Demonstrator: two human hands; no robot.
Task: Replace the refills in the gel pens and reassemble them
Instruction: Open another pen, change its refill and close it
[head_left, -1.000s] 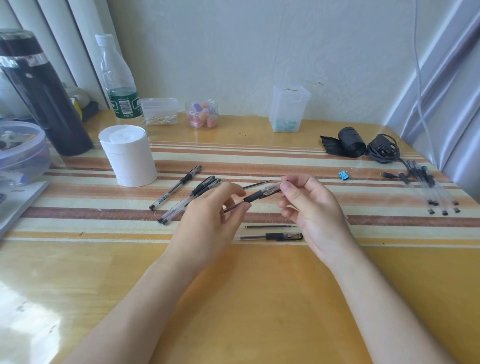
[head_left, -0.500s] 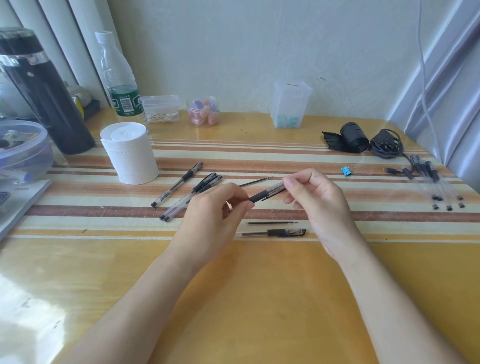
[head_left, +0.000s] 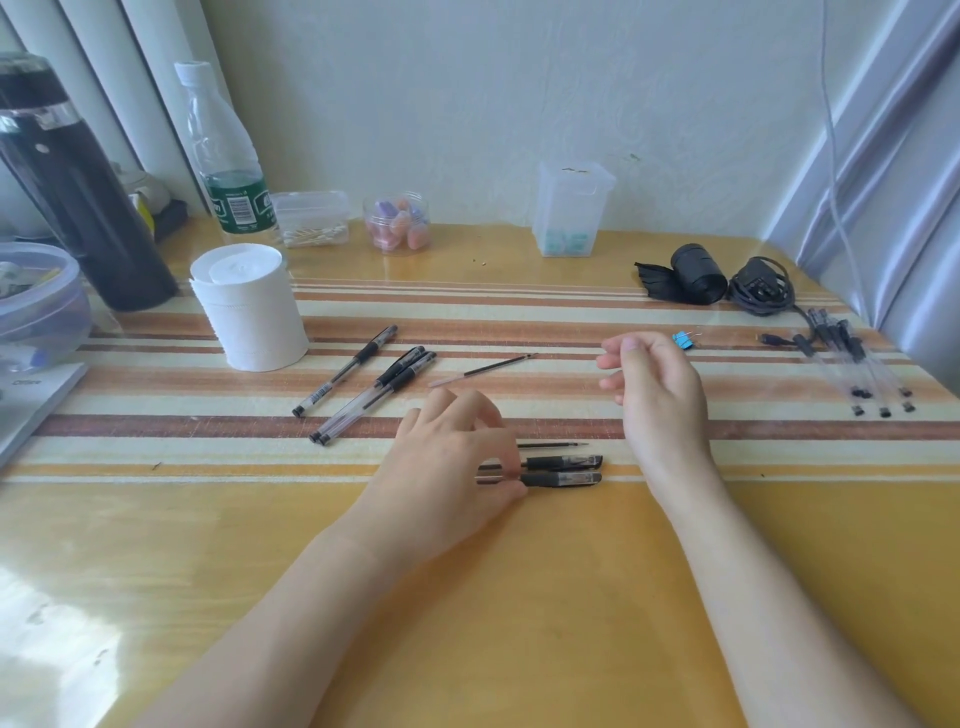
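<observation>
left hand (head_left: 447, 467) pinching the nearer pen barrel (head_left: 558, 478) on the striped mat (head_left: 156, 426), second barrel (head_left: 563, 461) just behind, right hand (head_left: 657, 395) lifted beyond them, fingers loosely curled, empty

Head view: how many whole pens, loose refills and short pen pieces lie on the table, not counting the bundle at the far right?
Whole pens: 3
Loose refills: 2
Short pen pieces by the left hand: 2
Total: 7
</observation>
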